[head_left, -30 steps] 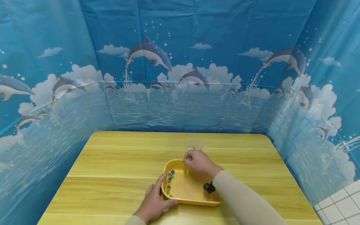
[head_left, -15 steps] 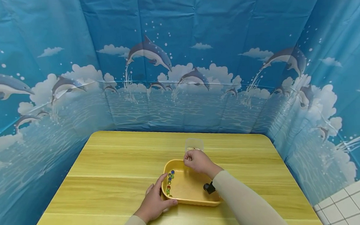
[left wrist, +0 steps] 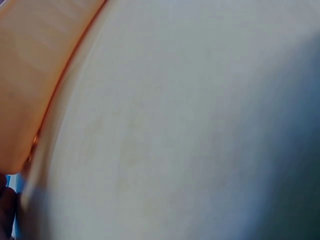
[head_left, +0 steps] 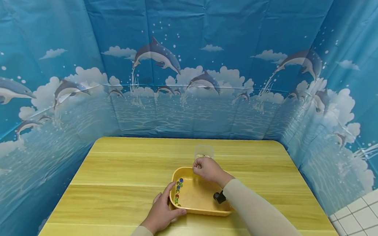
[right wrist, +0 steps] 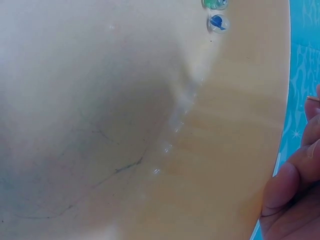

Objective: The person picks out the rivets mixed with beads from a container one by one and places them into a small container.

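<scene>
A yellow plastic basin (head_left: 206,212) stands on the table, with several coloured glass marbles (head_left: 178,192) lined up along its left inner wall. My left hand (head_left: 161,212) grips the basin's near left corner, thumb along the front side and fingers at the left rim. At the far rim, my right hand (head_left: 209,169) has its fingers curled with the tips together, pinching a small gold-coloured thing (right wrist: 313,99) whose kind I cannot tell. Green and blue marbles (right wrist: 219,23) show inside the basin in the right wrist view. The left wrist view shows the basin's outer wall (left wrist: 40,65).
Just behind the right hand, a clear plastic container (head_left: 203,148) stands on the wood-patterned table (head_left: 114,181). A blue dolphin-print curtain (head_left: 188,107) hangs round the table's far side and both flanks. White tiles (head_left: 376,211) show at lower right.
</scene>
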